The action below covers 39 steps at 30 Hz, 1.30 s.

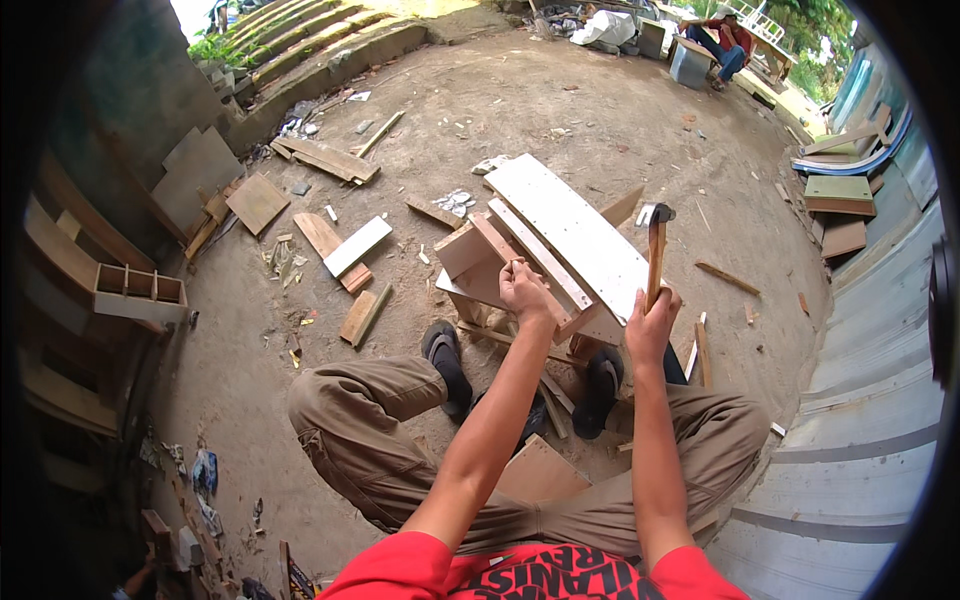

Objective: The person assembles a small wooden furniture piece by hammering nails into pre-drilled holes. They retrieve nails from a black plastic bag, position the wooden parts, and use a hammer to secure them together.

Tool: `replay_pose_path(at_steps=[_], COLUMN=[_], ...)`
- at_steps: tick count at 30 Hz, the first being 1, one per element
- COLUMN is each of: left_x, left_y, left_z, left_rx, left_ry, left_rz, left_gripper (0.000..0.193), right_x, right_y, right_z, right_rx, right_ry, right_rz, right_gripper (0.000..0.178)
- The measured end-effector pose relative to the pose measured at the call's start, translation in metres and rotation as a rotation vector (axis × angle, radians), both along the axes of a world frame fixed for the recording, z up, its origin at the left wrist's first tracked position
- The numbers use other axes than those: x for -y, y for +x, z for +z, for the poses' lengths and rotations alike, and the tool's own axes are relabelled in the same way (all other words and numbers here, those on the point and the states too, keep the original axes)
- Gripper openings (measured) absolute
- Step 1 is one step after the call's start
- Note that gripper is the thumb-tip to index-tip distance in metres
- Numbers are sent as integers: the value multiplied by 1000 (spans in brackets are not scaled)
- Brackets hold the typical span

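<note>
My right hand (652, 318) is wrapped round the wooden handle of a claw hammer (656, 255), held upright with its metal head at the top. My left hand (528, 290) is closed in a pinch at the edge of a wooden strip (492, 240); whatever is between the fingertips is too small to make out. This strip belongs to a box-like wooden piece in front of my knees. Just beyond it lies a long white board (570, 220), tilted, its near right end beside my right hand. Under the wooden piece, a low stand is partly hidden.
Wood offcuts (325, 245) litter the dirt floor (430, 120) to the left. A small compartmented wooden box (140, 292) is at the far left. Corrugated metal sheeting (850, 440) borders the right. At the far right a person (730, 45) sits. Concrete steps (310, 50) rise at the back left.
</note>
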<state>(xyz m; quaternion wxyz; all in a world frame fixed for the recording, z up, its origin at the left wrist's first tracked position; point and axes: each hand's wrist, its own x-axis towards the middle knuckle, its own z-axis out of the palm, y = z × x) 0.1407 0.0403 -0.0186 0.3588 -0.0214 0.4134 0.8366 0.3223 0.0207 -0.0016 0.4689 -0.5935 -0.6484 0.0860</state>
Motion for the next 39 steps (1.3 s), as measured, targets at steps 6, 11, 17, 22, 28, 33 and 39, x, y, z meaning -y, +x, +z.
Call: replay_pose_path(at_steps=[6,11,17,22,28,33,39], left_x=[13,28,44,38,47,61,47], left_y=[50,40,32,28,31,-13,-133], left_z=[11,-21,4,10,7,32,43], left_rx=[-7,-256,-168,-143,-257,-551,-966], left_ry=[-51,61,-29,-77,-49,-262,-323], left_rz=[121,7,-288,-346,-536,-625,-174], left_gripper=[14,13,14,15,20,30,26], right_x=[-13,-22,-67,-95,-127,-119,-59], right_y=[7,5,19,21,41,53,6], right_z=[-8,2,-30,-32,-33,-22,41], right_rx=[-219,-644,-706,-691,-710,-145,-192], right_ry=[-190,-414,-69,-55,-129,-59,-70], right_rz=[-74,-35,16,128,201,-52,176], right_gripper=[33,24,22,21,20,21,15])
